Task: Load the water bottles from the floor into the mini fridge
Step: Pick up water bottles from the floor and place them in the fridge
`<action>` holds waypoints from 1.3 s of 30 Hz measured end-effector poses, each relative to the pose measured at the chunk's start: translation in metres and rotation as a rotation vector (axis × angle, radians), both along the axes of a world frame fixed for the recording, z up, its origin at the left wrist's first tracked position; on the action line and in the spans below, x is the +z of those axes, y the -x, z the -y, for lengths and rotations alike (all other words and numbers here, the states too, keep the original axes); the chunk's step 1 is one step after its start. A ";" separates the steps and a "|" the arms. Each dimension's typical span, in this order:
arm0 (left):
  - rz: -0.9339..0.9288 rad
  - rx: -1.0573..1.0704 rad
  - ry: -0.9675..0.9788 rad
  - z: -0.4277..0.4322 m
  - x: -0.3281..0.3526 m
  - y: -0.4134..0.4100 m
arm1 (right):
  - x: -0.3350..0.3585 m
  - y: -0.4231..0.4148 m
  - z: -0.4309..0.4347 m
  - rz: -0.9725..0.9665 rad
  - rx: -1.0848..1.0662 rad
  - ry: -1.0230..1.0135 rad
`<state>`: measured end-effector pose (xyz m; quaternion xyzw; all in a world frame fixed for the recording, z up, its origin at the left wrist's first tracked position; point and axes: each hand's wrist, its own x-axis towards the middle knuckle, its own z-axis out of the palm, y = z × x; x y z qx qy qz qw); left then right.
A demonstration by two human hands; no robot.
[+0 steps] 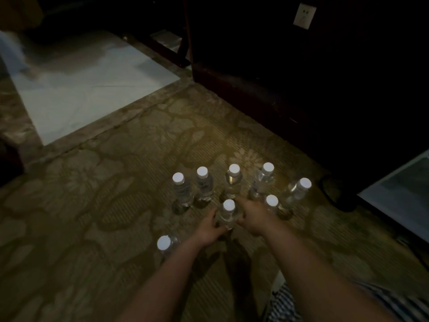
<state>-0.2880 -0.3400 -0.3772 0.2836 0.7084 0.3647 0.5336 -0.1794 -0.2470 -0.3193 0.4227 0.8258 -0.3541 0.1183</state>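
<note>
Fingers [215,220] of left hand [210,228] & right hand [254,217] grip clear white-capped plastic water bottle [228,213] standing on patterned carpet [116,194]; hasty lift could topple neighbour bottle [272,203] just beside right hand.

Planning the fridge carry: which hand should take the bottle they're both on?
Right, probably. The right hand and left hand both hold the centre bottle, but what looks like the mini fridge lies on the right; the left would reach across.
</note>
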 end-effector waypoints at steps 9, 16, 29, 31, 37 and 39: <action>0.047 0.050 -0.148 0.000 -0.022 -0.010 | -0.037 0.014 -0.001 -0.018 -0.015 -0.040; 0.073 0.057 -0.170 0.012 -0.038 -0.011 | -0.043 0.018 0.005 -0.025 -0.016 -0.085; -0.011 0.005 -0.193 0.015 -0.010 -0.023 | 0.017 -0.005 0.004 -0.155 -0.095 -0.099; -0.047 0.001 -0.224 0.013 -0.001 -0.023 | 0.037 -0.010 0.001 -0.157 -0.059 -0.109; -0.136 -0.087 -0.365 -0.008 0.051 -0.038 | 0.098 -0.038 -0.014 -0.142 -0.038 -0.234; -0.131 -0.109 -0.399 -0.017 0.070 -0.050 | 0.116 -0.052 -0.017 -0.153 -0.076 -0.293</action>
